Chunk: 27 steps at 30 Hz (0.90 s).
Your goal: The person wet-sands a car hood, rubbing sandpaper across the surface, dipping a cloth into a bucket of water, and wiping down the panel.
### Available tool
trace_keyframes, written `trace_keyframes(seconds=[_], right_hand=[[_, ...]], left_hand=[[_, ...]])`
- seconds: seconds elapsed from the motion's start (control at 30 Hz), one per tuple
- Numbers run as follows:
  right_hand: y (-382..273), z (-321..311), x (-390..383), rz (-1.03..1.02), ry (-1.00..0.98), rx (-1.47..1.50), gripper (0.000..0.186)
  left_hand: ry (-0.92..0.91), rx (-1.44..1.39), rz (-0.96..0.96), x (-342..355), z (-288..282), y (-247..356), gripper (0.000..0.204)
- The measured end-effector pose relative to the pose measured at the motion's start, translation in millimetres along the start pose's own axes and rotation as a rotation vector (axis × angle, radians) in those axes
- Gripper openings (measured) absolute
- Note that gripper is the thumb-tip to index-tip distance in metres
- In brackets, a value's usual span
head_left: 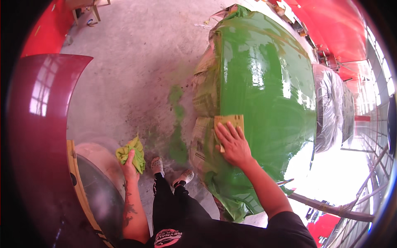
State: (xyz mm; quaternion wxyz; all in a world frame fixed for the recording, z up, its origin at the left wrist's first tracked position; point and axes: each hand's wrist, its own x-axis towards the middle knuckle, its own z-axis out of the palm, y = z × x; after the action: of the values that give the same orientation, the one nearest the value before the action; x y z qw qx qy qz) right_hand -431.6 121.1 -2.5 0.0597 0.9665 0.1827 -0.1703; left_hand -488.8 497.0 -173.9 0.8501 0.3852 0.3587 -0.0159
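My left hand is closed round a bunched yellow-green cloth, held low over the floor. To the right, my right hand lies on a tan sheet of sandpaper, its fingers over the top and the thumb at the left side. The sheet rests on the glossy green car panel, at the panel's left edge. Its underside is hidden. Masking paper and plastic film cover the car's side along that edge, and crumpled green film hangs at the near end.
A dark red body panel stands at the left, beside a dark curved part with a tan edge strip. Green stains mark the concrete floor. Another car under clear plastic is at the right, and a wooden stool stands far off.
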Motion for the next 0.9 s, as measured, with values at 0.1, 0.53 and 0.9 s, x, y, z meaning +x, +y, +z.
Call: trace_keyframes(seconds=[0.1, 0.53, 0.9], right_hand=[[35.3, -21.5, 79.0, 0.113, 0.194, -0.043, 0.064], [276.6, 20.6, 22.8, 0.844, 0.422, 0.167, 0.063], [64.2, -19.6, 131.6, 0.166, 0.357, 0.067, 0.058]], left_hand=[[-0.033, 0.137, 0.029, -1.2, 24.3, -3.6, 0.040], [-0.169, -0.057, -0.189, 0.2, 15.6, 5.5, 0.042], [-0.070, -0.160, -0.273, -13.3, 42.7, -4.9, 0.057]])
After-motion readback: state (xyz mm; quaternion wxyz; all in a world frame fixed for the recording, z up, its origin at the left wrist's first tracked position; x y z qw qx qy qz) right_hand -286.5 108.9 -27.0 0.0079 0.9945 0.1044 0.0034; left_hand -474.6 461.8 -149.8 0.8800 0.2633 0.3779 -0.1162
